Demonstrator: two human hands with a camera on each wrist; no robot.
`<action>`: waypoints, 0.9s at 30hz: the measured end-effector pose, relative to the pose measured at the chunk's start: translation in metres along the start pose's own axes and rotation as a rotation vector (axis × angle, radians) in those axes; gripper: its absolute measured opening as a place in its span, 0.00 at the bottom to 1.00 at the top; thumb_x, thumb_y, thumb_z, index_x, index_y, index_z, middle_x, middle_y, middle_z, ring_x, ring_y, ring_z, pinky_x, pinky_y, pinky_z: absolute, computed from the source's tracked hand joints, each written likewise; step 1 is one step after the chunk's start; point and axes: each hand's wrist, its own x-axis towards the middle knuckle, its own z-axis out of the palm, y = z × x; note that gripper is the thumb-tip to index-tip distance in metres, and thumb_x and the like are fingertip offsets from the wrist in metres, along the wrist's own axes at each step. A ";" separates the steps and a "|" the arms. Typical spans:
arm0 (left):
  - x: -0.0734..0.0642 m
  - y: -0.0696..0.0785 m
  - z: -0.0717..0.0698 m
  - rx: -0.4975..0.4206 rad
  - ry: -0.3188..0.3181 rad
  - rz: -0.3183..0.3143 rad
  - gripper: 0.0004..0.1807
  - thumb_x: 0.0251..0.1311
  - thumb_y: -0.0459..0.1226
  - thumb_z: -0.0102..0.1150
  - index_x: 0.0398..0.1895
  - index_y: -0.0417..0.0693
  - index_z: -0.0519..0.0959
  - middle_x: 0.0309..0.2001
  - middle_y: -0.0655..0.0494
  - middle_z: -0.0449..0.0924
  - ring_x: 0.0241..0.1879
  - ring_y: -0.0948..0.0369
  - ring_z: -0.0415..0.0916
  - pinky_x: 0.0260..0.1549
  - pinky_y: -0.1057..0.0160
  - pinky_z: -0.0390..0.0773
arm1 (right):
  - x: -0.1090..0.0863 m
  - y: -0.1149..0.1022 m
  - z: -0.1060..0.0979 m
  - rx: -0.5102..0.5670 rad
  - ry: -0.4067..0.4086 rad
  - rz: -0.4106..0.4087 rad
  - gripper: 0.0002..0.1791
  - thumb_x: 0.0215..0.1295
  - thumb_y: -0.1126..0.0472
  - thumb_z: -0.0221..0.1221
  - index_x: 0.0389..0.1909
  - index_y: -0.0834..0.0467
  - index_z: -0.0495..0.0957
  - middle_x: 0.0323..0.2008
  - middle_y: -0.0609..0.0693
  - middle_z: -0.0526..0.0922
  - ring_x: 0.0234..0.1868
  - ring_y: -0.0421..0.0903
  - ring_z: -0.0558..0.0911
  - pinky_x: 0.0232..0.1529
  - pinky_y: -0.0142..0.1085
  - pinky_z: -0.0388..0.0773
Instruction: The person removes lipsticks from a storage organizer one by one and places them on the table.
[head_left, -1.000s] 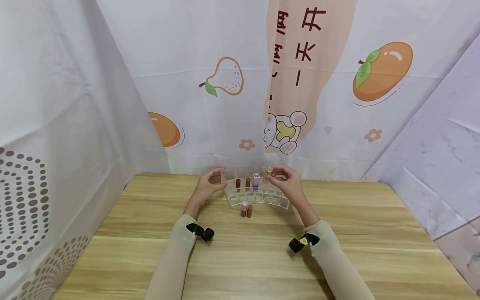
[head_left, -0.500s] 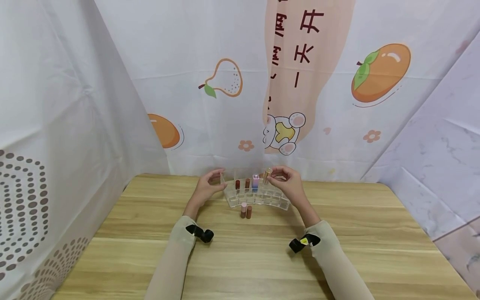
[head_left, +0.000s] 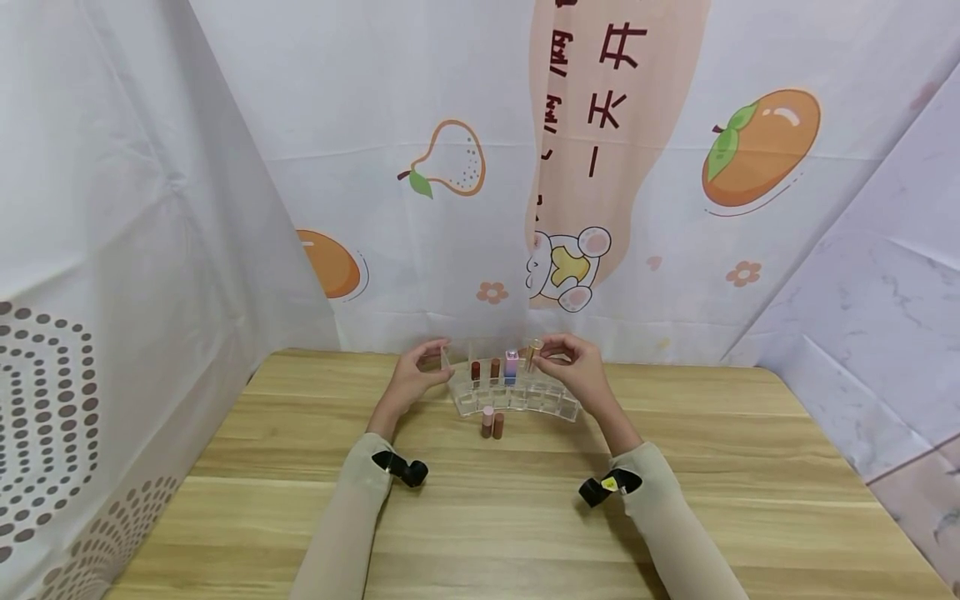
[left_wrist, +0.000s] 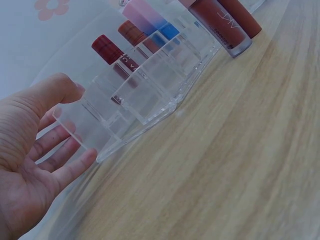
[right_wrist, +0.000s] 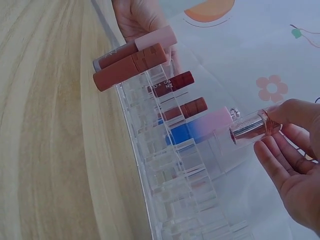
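Observation:
A clear stepped lipstick organizer [head_left: 517, 398] stands near the back of the table. My left hand [head_left: 415, 373] grips its left end, the thumb on one side of the clear panel and fingers showing through it. My right hand [head_left: 573, 367] pinches a clear and gold lipstick [right_wrist: 250, 130] above the back row, tilted, to the right of a pink-and-blue lipstick [right_wrist: 202, 125]. Further left in that row stand a brown lip tube [left_wrist: 137, 35] and a dark red lip tube [left_wrist: 107, 49]. Whether the held lipstick touches a compartment, I cannot tell.
In front of the organizer, a pink-capped lip gloss [head_left: 487, 422] and a brown tube [head_left: 498, 426] stand upright side by side on the wooden table [head_left: 480, 517]. A printed curtain [head_left: 420, 250] hangs close behind the table's back edge.

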 end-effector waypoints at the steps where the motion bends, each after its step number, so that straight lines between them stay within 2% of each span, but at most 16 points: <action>1: 0.000 0.000 0.000 0.001 0.000 -0.001 0.31 0.60 0.31 0.70 0.68 0.47 0.75 0.64 0.43 0.77 0.66 0.46 0.73 0.63 0.46 0.76 | 0.000 0.000 0.000 0.001 -0.001 0.002 0.16 0.60 0.72 0.69 0.47 0.73 0.80 0.43 0.70 0.82 0.39 0.36 0.83 0.43 0.26 0.85; 8: -0.001 0.001 0.001 -0.003 -0.002 -0.001 0.31 0.60 0.31 0.70 0.68 0.46 0.75 0.64 0.42 0.76 0.66 0.45 0.73 0.60 0.51 0.78 | 0.000 -0.006 -0.004 0.021 -0.025 0.003 0.15 0.60 0.73 0.69 0.48 0.72 0.81 0.43 0.64 0.83 0.41 0.37 0.83 0.44 0.27 0.85; 17: -0.002 0.004 0.001 0.005 -0.003 -0.008 0.32 0.60 0.32 0.71 0.69 0.45 0.74 0.65 0.42 0.76 0.66 0.45 0.72 0.61 0.51 0.78 | -0.002 -0.016 -0.007 0.035 -0.062 -0.028 0.17 0.61 0.73 0.68 0.50 0.72 0.80 0.44 0.69 0.82 0.41 0.36 0.84 0.45 0.28 0.85; 27: -0.001 0.003 0.000 0.002 -0.011 -0.001 0.31 0.61 0.31 0.70 0.69 0.45 0.74 0.65 0.42 0.76 0.67 0.45 0.72 0.62 0.47 0.77 | -0.004 -0.022 -0.011 0.018 -0.091 0.009 0.18 0.61 0.72 0.69 0.52 0.72 0.80 0.46 0.70 0.82 0.42 0.38 0.84 0.44 0.28 0.85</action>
